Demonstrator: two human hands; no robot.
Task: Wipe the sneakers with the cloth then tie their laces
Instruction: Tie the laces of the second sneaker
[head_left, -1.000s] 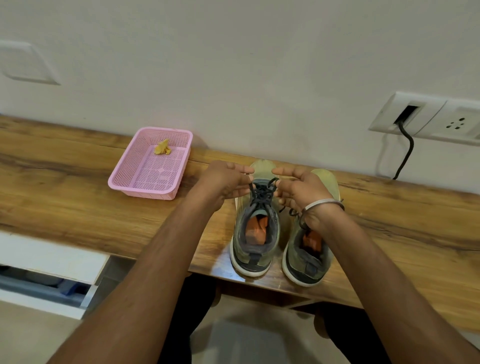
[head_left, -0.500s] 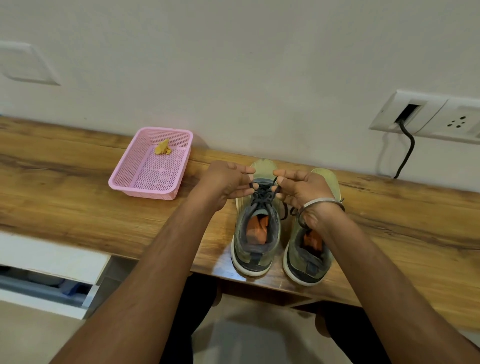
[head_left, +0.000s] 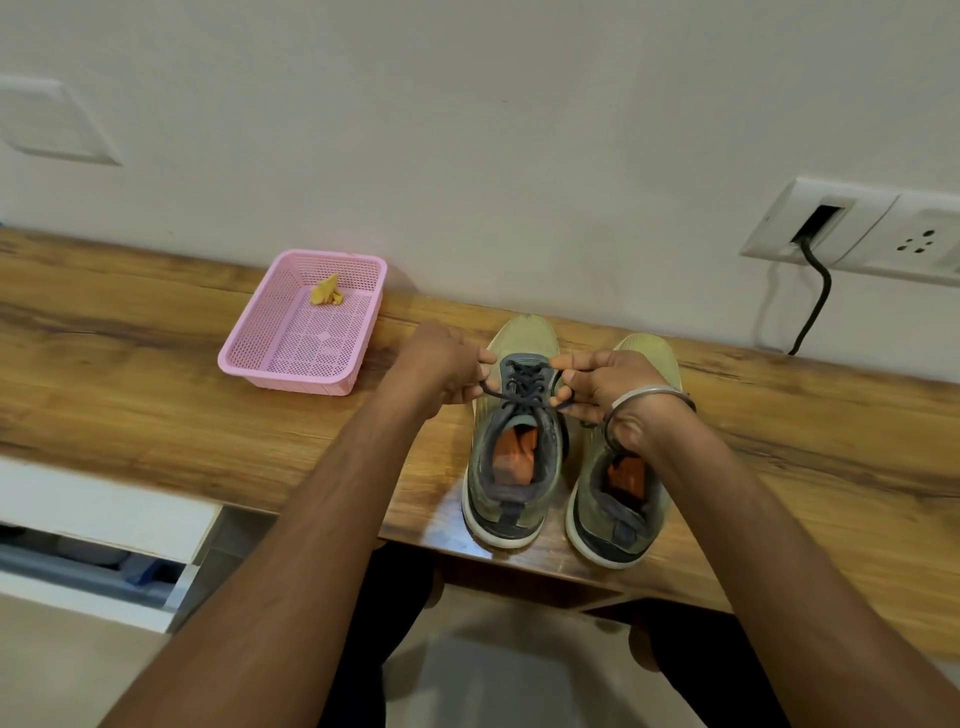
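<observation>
Near the front edge of the worktop, towards its right half, the two sneakers stand side by side with heels to the person and toes to the wall; the left sneaker is the one in hand, the right sneaker just beside it and partly under the right wrist. The left hand pinches one end of the dark lace at the shoe's left side, and the right hand pinches the other end at its right, fingers curled round it, so the lace runs taut across the tongue. The cloth lies crumpled in the far end of the pink basket towards the back edge, so wiping looks finished and tying is the step under way. To do it well, I judge both ends should be drawn outward evenly and low, so the first cross seats flat on the tongue without dragging the shoe off the front edge. Tension should be kept on one end while the other forms its loop. The right sneaker's lace is mostly hidden, so whether it is tied cannot be told.
</observation>
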